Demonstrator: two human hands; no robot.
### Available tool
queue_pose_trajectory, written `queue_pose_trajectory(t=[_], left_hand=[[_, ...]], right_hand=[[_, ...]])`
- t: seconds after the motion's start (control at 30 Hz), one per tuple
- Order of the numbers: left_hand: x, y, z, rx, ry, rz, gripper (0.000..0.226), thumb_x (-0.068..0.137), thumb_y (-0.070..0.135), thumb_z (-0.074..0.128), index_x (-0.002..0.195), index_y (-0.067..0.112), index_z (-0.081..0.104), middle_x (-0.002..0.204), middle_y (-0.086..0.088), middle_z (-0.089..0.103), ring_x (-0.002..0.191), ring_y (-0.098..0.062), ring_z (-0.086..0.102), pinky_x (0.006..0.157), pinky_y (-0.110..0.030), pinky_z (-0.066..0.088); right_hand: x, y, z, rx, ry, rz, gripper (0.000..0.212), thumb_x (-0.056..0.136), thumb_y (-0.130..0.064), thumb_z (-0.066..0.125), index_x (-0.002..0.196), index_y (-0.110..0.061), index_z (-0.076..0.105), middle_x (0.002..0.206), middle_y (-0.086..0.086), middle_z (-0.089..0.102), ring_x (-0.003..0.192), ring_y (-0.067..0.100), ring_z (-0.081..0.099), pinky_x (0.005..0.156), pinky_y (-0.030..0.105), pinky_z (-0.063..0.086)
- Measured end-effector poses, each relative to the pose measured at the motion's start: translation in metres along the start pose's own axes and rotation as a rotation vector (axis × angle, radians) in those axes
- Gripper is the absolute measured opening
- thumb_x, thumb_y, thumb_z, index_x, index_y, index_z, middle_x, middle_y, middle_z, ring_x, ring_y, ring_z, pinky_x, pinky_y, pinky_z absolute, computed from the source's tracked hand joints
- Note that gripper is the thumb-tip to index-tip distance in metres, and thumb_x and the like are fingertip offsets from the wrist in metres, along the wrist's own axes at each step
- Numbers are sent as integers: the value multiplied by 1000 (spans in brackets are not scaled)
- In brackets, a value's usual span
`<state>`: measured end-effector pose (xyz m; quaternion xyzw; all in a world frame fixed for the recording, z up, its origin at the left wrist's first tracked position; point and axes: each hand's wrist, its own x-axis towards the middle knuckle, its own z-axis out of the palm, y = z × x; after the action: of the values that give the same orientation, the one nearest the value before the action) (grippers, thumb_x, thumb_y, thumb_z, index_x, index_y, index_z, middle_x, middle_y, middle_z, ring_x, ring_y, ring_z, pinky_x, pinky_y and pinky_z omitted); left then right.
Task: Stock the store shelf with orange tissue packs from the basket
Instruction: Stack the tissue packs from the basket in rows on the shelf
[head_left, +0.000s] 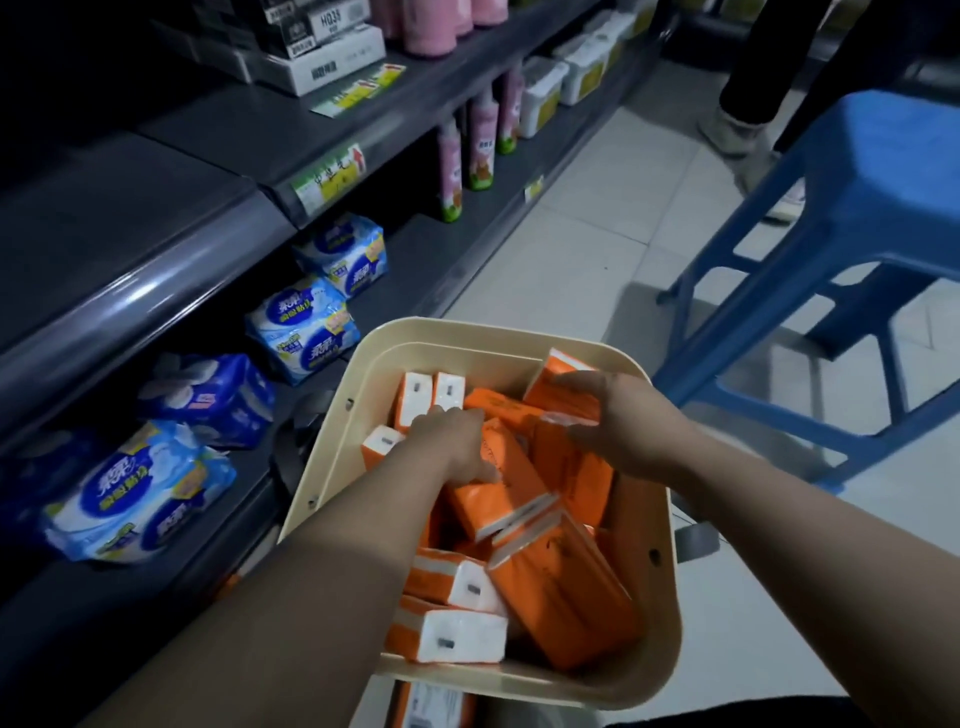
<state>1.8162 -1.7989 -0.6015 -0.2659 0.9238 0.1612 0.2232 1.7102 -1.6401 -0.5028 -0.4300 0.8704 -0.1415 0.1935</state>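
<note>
Because the basket (467, 335) stands just beside the low shelf (130, 291), I can work with both arms straight down into it, and the tissue packs (561, 597) are all still inside, heaped at mixed angles, some showing white ends and some lying flat. That jumble is why the hands are split, each sorting out a pack of its own. My right hand (628, 426) is at the far right corner, where one corner pack (563, 402) leans up against the wall. The fingers are spread across its upper side and the thumb is tucked beneath, so it is pinched and, I judge, ready to lift. My left hand (452, 441) is pushed into the middle of the heap, knuckles up, fingers curled down between the white-ended packs, with the thumb lying along a long pack (511, 467). Whether those fingers have actually closed round anything I cannot tell, as their tips are buried. On the bottom level of the shelf lie blue packs (135, 499); no orange one is there yet. A blue stool (857, 208) stands to the right.
</note>
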Motion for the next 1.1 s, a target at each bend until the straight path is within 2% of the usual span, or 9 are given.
queue_pose_trajectory(t=[0.2,0.33,0.47,0.53,0.6,0.7,0.8,0.93,1.1], left_hand=[[-10,-10,-5,-138,35,-41,68,60,52,80,118,32,49,122,-3,49,115,-26,47,94,-41,44],[-28,-18,0,-383,19,-3,56,64,38,82,92,30,35,99,0,56,85,-18,52,65,-30,40],[-54,-26,-7,-480,132,-32,65,69,31,80,110,29,29,99,-1,56,82,-21,56,67,-30,43],[-72,-34,-18,-529,214,13,85,71,25,79,134,34,22,110,-2,57,93,-27,60,78,-33,49],[-92,-44,-26,-527,299,87,90,74,23,77,141,39,20,121,-3,56,106,-27,59,88,-33,48],[-121,-58,-32,-500,398,145,70,75,27,76,129,36,32,118,-3,59,103,-26,59,86,-33,46],[-142,-70,-30,-498,478,98,56,76,34,75,111,34,30,106,0,57,90,-23,58,76,-34,45],[-157,-83,-28,-528,572,59,54,77,43,71,105,29,27,99,5,52,80,-12,53,60,-26,37],[-170,-94,-28,-538,634,41,52,77,50,68,102,28,29,86,17,46,74,-2,50,58,-20,34]], right_hand=[[-3,4,2,13,-24,25,53,88,-32,62,138,-29,45,131,5,57,115,24,55,88,28,41],[-8,1,-2,-17,-31,12,56,87,-33,63,139,-24,45,136,6,54,121,24,52,88,25,38],[-18,-1,-4,-85,-61,5,55,87,-26,63,139,-25,44,138,5,52,123,24,50,94,29,40],[-25,0,-3,-113,-88,16,58,85,-25,65,139,-26,44,138,5,52,123,24,50,95,31,41],[-33,-1,2,-100,-116,35,59,84,-28,67,138,-28,44,136,4,53,119,25,52,91,32,44],[-45,-4,13,-92,-159,56,64,81,-36,70,139,-33,42,133,4,53,114,24,55,82,30,46],[-54,-8,30,-141,-209,-3,60,81,-38,69,136,-34,43,128,2,54,113,23,55,85,31,47],[-60,-13,53,-275,-316,-60,61,81,-34,68,136,-32,42,126,-2,49,109,19,54,83,27,49],[-54,-23,56,-363,-399,-51,49,78,-33,71,122,-26,51,119,1,45,94,15,52,75,23,48]])
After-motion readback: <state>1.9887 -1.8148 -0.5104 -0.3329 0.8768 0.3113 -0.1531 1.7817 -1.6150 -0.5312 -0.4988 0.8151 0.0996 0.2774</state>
